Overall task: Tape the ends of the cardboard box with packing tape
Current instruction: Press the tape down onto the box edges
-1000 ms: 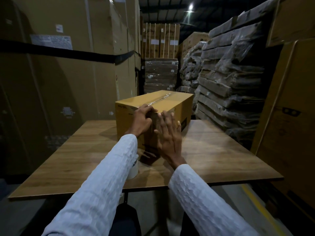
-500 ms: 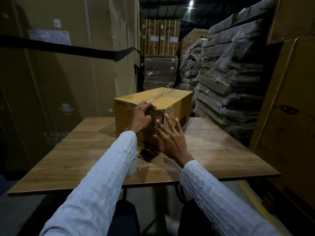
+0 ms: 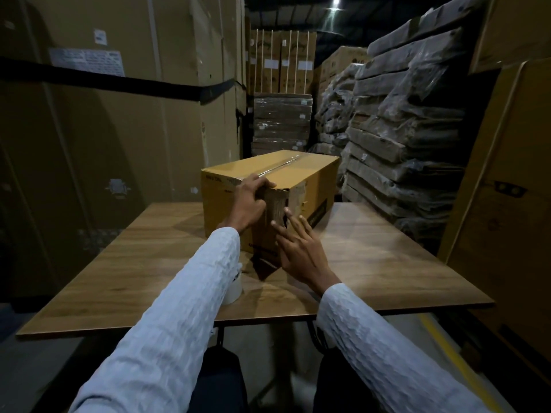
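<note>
A closed yellow-brown cardboard box (image 3: 298, 171) stands on the wooden table (image 3: 372, 257), one corner turned toward me. Clear packing tape (image 3: 283, 166) runs along its top seam and down the near end. My left hand (image 3: 249, 204) rests on the near top edge, fingers curled over the tape end there. My right hand (image 3: 301, 248) is lower, its straight fingers touching the taped strip on the box's near end. A white tape roll (image 3: 234, 286) stands on the table under my left sleeve, mostly hidden.
Tall cardboard cartons (image 3: 104, 129) rise along the left side and another carton (image 3: 507, 204) on the right. Wrapped flat stacks (image 3: 396, 138) pile up beyond the table's right corner. A strapped pallet stack (image 3: 281, 123) stands behind the box.
My right hand has slid down the box's near end, from near the top edge to the lower part. My left hand has stayed on the top edge.
</note>
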The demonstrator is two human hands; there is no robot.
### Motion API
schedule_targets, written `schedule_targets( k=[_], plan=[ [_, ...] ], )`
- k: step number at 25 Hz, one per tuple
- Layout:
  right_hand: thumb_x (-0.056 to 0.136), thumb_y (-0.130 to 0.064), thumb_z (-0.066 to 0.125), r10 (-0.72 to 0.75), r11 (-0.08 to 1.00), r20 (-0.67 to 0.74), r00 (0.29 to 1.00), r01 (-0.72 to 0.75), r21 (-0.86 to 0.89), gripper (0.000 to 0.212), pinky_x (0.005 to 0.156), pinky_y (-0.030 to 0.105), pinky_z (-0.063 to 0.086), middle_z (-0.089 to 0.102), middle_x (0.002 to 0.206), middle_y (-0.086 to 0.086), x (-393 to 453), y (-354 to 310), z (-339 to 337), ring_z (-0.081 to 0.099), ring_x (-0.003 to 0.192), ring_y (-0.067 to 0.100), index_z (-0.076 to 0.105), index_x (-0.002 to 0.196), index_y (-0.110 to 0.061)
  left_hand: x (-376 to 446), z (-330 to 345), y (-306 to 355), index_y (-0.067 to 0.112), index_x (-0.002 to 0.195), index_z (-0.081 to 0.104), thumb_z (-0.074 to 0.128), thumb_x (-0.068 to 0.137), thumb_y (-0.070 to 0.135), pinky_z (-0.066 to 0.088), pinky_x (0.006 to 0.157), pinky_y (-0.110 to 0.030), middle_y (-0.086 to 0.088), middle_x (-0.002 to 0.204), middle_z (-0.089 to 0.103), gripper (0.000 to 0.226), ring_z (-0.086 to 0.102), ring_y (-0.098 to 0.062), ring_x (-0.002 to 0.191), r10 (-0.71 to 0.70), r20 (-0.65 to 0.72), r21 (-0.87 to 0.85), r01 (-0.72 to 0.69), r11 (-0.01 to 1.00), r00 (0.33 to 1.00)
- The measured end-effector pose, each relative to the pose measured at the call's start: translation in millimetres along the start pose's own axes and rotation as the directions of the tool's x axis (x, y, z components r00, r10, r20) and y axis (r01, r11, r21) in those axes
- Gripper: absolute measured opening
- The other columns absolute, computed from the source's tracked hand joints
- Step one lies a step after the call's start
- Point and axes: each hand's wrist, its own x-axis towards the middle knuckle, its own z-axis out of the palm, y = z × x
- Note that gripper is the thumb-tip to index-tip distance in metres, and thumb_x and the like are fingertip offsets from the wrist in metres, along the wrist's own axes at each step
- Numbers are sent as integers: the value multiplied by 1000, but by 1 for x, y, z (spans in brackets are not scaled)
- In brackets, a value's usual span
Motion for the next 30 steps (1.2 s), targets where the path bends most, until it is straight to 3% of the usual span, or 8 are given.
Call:
schedule_targets(
  k=[2,5,7,10,15,20,25,30],
  plan=[
    [95,-21,50,49,999,-46,998,-47,27,51,122,55,27,43,159,10,11,-3,-7,24,155,28,55,145,-9,0,0,0,8,114,72,54,80,-20,54,102,-36,-9,122,61,47,56,-23,119,3,-2,0,-3,1000,1000],
    [99,-25,44,86,996,36,996,-86,-18,67,128,50,9,11,171,5,27,-5,-14,2,158,21,24,161,-13,-2,-1,2,6,115,72,54,82,-18,52,102,-34,-9,122,60,45,55,-22,119,1,2,-3,-1,1000,1000],
    [99,-27,45,91,993,82,992,-85,-77,71,128,51,6,1,172,3,25,-3,-12,-6,158,21,16,163,-16,-3,-1,3,6,115,72,53,82,-19,51,103,-33,-9,123,60,45,54,-22,120,-1,5,-1,1,1000,1000],
    [95,-25,48,86,993,64,994,-81,-83,71,128,51,11,12,171,6,21,-6,-12,2,159,23,25,161,-12,-2,0,2,6,115,72,54,81,-19,52,104,-35,-10,122,62,46,55,-23,120,0,-12,8,1,1000,1000],
    [95,-29,25,95,994,70,993,-92,-56,70,128,49,9,8,171,8,44,-13,-25,2,159,23,20,162,-10,-2,-1,2,9,115,72,51,81,-17,53,103,-39,-8,120,62,47,56,-22,118,-4,-5,1,4,1000,1000],
    [92,-23,53,64,993,103,993,-53,-106,72,127,50,11,18,169,8,23,-10,-14,7,158,25,30,159,-10,-2,-1,2,10,115,71,54,81,-15,51,105,-38,-8,122,60,46,52,-20,118,-1,13,-1,1,1000,1000],
    [94,-35,24,100,995,129,987,-98,-21,71,127,51,8,17,170,10,40,-15,-28,6,158,26,29,159,-8,-2,-1,2,12,113,72,53,81,-15,53,102,-40,-6,118,61,46,56,-21,116,7,-4,4,-7,1000,1000],
    [91,-23,55,60,997,145,988,-53,-53,66,127,54,15,20,169,6,24,-8,-16,6,158,26,41,154,-13,1,-11,6,13,119,71,56,82,-15,52,105,-41,-6,127,59,50,53,-23,123,-13,80,30,11,999,997]
  ],
)
